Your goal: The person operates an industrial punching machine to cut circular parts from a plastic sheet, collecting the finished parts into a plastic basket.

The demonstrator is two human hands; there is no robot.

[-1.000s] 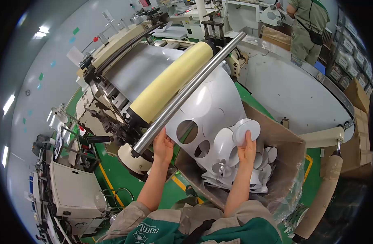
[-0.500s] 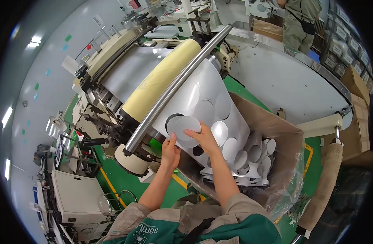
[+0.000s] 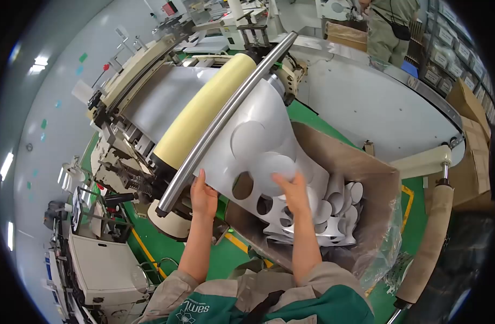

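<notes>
A wide glossy white sheet [image 3: 247, 116] with round cut-outs hangs from the roller machine into a cardboard box. My right hand [image 3: 295, 197] grips a white disc [image 3: 273, 168] by its right edge, in front of the sheet; its fingertips are slightly blurred. By the sheet's left edge is my left hand [image 3: 204, 198], fingers raised and apart, with nothing in it. Just right of that hand, a dark round hole [image 3: 242, 185] shows in the sheet. Crumpled sheet with loose and half-attached discs [image 3: 336, 216] fills part of the box.
A steel bar [image 3: 228, 119] and a yellow roller [image 3: 207, 110] cross the machine above my hands. The cardboard box [image 3: 361, 156] has a plastic liner at its right. A padded roller arm [image 3: 428, 243] stands farther right. Another person [image 3: 388, 32] is at the back.
My hands have moved apart, the left going left and down to the sheet's edge, the right moving right with a disc. The sheet's hole near the left hand is now uncovered.
</notes>
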